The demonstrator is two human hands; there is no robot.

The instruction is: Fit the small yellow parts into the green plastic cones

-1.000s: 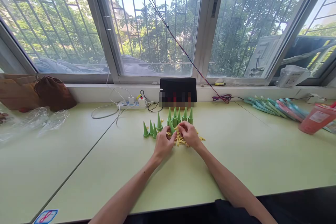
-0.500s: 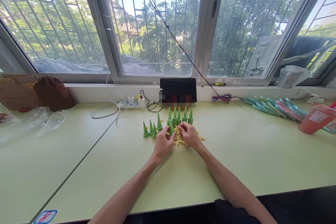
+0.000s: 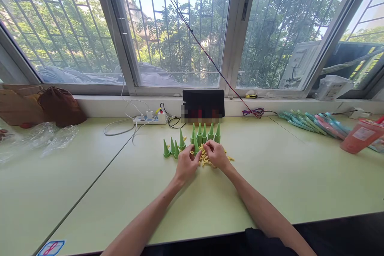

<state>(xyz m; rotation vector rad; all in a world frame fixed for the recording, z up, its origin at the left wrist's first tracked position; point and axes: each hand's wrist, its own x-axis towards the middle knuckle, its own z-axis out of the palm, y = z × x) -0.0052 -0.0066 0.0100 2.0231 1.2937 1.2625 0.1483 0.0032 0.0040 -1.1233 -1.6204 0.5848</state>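
My left hand pinches one green cone; nine more stand nearby. My right hand touches uncounted yellow pieces, grip unclear.

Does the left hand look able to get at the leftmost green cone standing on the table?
Probably yes. The leftmost green cone stands upright just left of the left hand, with only bare table on its near side and nothing blocking the way.

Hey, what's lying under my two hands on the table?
A heap of small yellow pieces lies on the table under the left hand and right hand, beside upright green cones. The hands cover part of the heap.
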